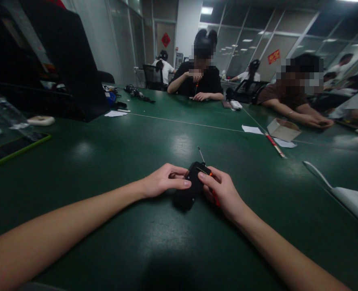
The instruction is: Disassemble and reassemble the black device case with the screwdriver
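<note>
A small black plastic case [186, 196] with screws in its face is held tilted just above or on the green table, in front of me. My left hand [163, 181] grips its left side, thumb on the face and fingers behind. With the thumb on the case's upper right part, my right hand [227, 190] is closed around a screwdriver [216, 198] with an orange-red handle. The screwdriver's thin metal shaft points up and away, past the top of the case. Most of the handle is hidden by my right fingers.
On the green table [121, 141] lie a cardboard box [283, 129], a red stick-like item [275, 145], paper slips [251, 129] and a white device [353, 202]. A black panel [66, 60] stands left, near a green-edged tablet [18, 151]. Several people sit beyond, one opposite [210, 81].
</note>
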